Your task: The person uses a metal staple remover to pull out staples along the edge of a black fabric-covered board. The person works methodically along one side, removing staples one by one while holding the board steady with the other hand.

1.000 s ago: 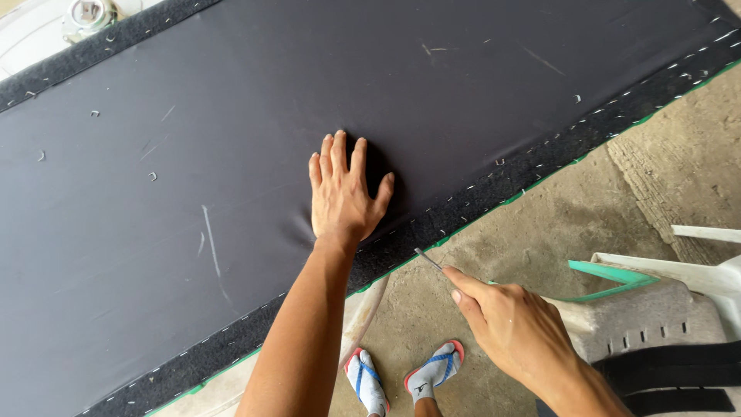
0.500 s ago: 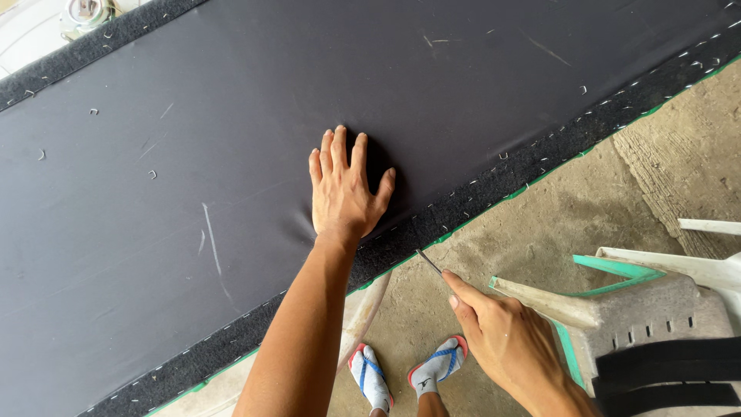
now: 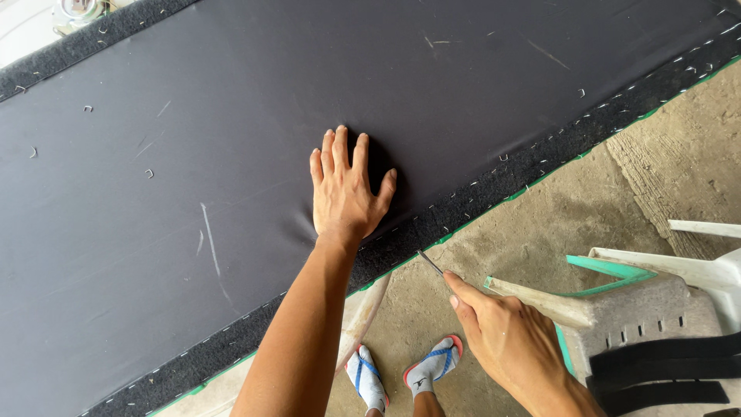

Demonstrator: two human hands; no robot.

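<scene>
— What's nearest the camera?

— Two feet in blue-strapped sandals (image 3: pixel 401 374) on the bare concrete floor (image 3: pixel 540 224), and just above them the right hand (image 3: pixel 505 340). Its fingers are pressed together around a thin metal tool (image 3: pixel 430 262), forefinger laid along it, and the tip points up at the panel's near edge.

— Does the tool touch the panel?

— The tip sits just at the rough dark border strip (image 3: pixel 494 185), but whether it actually touches I cannot tell.

— And to the right of that hand?

— A white plastic chair (image 3: pixel 695 270) with green showing on it, a grey felt pad (image 3: pixel 633 309) draped over it, and black straps (image 3: pixel 664 371) lying across the pad.

— The other hand?

— The left hand (image 3: pixel 347 193) lies flat on the black fabric (image 3: pixel 231 154), fingers spread and pointing away, palm pressing down; the cloth puckers in small creases beside the wrist.

— Where is the fabric itself?

— Stretched over a long panel that runs slantwise across the view. Staples (image 3: pixel 587 116) dot the border strip, a thin green edge (image 3: pixel 540 176) shows below it, and a few loose staples and pale scuffs sit on the cloth.

— Farthest off?

— A small metal object (image 3: pixel 73 11) at the top left corner, beyond the panel's far edge.
</scene>
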